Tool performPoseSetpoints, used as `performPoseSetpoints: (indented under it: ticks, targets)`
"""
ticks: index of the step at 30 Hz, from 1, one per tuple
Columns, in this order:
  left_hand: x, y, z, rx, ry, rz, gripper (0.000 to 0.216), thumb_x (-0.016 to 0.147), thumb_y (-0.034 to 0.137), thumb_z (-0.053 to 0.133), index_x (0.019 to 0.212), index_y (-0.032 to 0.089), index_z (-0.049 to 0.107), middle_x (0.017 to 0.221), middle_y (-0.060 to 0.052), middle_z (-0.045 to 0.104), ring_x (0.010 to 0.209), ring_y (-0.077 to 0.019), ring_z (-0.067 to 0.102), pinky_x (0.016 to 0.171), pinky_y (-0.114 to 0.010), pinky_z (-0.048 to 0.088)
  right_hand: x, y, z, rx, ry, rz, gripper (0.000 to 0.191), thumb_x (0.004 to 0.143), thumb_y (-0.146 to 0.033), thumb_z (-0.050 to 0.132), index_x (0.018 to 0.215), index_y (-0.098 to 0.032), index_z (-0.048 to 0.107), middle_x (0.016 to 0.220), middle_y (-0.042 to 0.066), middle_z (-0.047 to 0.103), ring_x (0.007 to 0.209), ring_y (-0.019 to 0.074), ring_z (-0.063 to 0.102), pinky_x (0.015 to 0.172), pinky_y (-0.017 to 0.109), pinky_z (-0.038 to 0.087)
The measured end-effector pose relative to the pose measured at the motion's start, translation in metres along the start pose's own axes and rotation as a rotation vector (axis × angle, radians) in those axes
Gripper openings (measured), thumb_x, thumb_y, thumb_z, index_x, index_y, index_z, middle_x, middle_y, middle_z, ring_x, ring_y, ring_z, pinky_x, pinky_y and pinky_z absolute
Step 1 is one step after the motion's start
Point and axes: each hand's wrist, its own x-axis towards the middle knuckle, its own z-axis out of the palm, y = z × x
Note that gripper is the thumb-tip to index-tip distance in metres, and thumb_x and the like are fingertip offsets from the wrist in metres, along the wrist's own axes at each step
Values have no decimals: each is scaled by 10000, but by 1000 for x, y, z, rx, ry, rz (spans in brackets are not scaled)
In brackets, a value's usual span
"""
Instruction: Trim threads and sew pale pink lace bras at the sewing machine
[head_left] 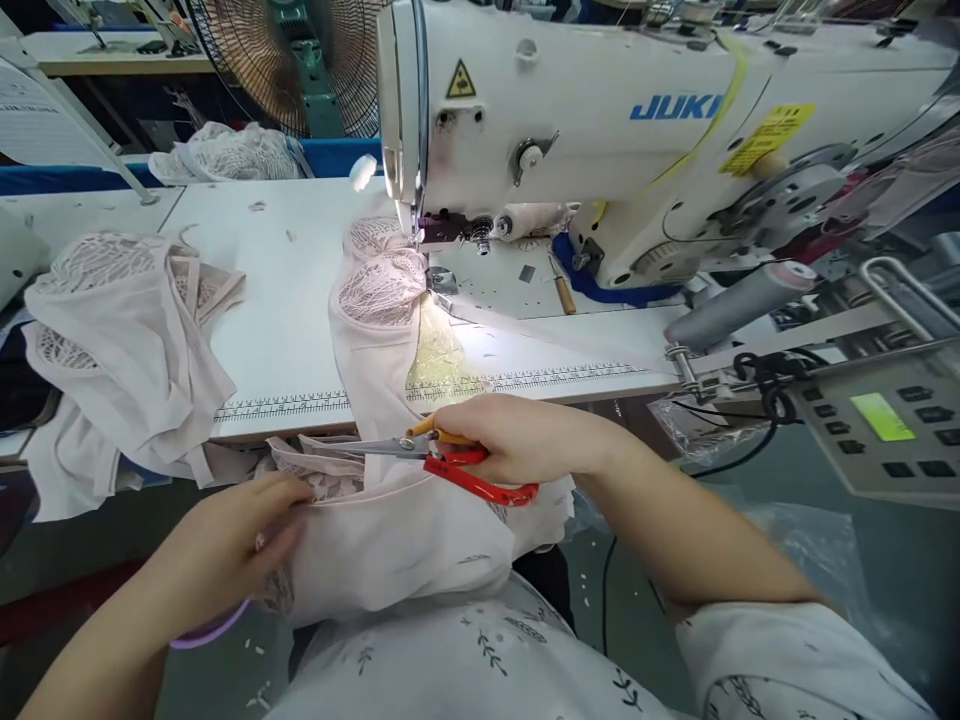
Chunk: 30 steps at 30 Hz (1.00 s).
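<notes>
My right hand [517, 435] is closed round a pair of scissors [480, 478] with red and orange handles. Their blades point left, over pale pink fabric. In my lap and against the table edge lies a pale pink bra [405, 535] with lace parts. My left hand [259, 530] grips its edge, fingers curled on the cloth just left of the blade tips. From there the fabric runs up to the lace cups [382, 285], which lie by the needle area of the white sewing machine [540, 110]. A pale strip stretches from the machine to the right.
A pile of similar pink garments [139, 340] lies at the left of the table [262, 290]. Behind stand a fan [300, 70] and more white lace [229, 155]. A wood-handled tool [562, 290] lies under the machine arm; a control panel [885, 420] juts out at right.
</notes>
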Motion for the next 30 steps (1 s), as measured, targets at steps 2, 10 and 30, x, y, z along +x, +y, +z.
performPoseSetpoints:
  ticks: [2, 10, 30]
  targets:
    - [13, 20, 0, -29, 48, 126, 249, 848, 231, 509, 1089, 239, 572, 1056, -59, 668, 913, -212, 645, 752, -268, 509, 1, -5, -2, 41, 19, -53, 256, 755, -154, 522, 680, -221, 286, 650, -45, 404, 558, 111, 330, 496, 233, 256]
    - [53, 71, 15, -204, 229, 160, 128, 855, 198, 527, 950, 212, 611, 844, -35, 674, 748, -178, 617, 641, -264, 468, 12, -21, -14, 51, -30, -124, 286, 741, -146, 539, 659, -218, 275, 631, -57, 391, 546, 94, 341, 495, 227, 275]
    - [49, 47, 18, -985, 110, -351, 165, 775, 351, 689, 763, 192, 645, 713, -10, 599, 680, -130, 503, 615, -219, 415, 31, -15, -20, 17, -1, -199, 275, 833, -233, 518, 656, -207, 308, 593, -66, 402, 527, 91, 376, 528, 253, 275]
